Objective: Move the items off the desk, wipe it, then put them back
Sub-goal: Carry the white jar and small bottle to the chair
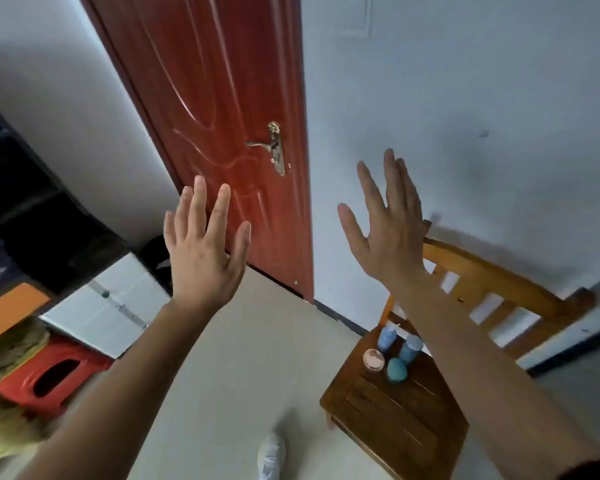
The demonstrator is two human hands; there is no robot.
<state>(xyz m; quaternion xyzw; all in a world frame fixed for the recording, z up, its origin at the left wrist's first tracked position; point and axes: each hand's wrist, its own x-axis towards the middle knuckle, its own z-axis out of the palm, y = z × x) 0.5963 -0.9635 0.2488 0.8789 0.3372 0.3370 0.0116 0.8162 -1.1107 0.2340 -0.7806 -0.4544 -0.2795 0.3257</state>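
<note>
Nearest, at about six o'clock, a white shoe (271, 455) stands on the pale, smooth floor (243, 358). Both bare forearms rise from the bottom corners toward the middle of the view. Up there the left hand (205, 251) is spread flat with its fingers fanned apart, back toward the camera, holding nothing and touching nothing. Just to its right, at about one o'clock from it, the right hand (388, 233) is likewise wide open and empty, thumb splayed out to the left.

At four o'clock sits a wooden chair (402, 403) with a dark slatted seat and a lighter, orange-toned slatted back. Four small items rest at the back of its seat, partly under the right forearm: two light-blue bottles (386, 337) standing upright, a round jar (373, 360) with a pinkish lid, and a teal egg-shaped object (397, 369). The desk cannot be made out for certain.

At eight o'clock a red plastic stool (49, 379) with an oval slot in its top is blurred; beside it lies a white panelled surface (108, 310).

Farthest, at twelve o'clock, a glossy reddish-brown door (219, 109) with carved curves carries a brass lever handle (272, 147), set in a plain white wall (482, 98).
</note>
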